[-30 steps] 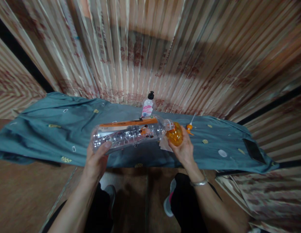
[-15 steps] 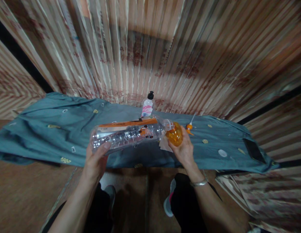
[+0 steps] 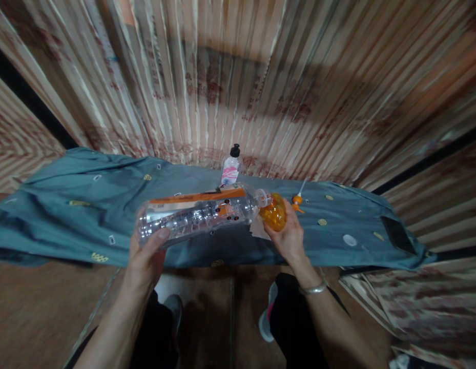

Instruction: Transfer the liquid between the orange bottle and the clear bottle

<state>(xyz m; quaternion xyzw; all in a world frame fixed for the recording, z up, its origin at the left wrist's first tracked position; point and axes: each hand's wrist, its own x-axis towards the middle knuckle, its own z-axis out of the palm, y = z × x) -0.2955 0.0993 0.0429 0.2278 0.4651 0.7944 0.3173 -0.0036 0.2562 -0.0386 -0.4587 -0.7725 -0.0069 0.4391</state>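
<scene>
My left hand point(image 3: 149, 253) is closed round the base of a large clear plastic bottle point(image 3: 195, 215) with an orange label. The bottle lies nearly level, its neck to the right and slightly higher. In my right hand point(image 3: 289, 238) is a small amber see-through bottle point(image 3: 274, 212), gripped by its body. The clear bottle's mouth meets the amber bottle's top; whether they touch cannot be made out. An orange pump top point(image 3: 297, 200) with a pale tube lies on the cloth just beyond my right hand.
A bottle with a black cap and pink label point(image 3: 230, 171) stands behind the clear bottle. The table has a teal patterned cloth point(image 3: 87, 220). A dark phone-like slab point(image 3: 398, 236) and a white disc point(image 3: 349, 240) lie at right. A pleated curtain point(image 3: 230, 92) hangs behind.
Both hands and bottles have shifted very slightly left in view, as has the whole scene. My grip on each bottle is the same.
</scene>
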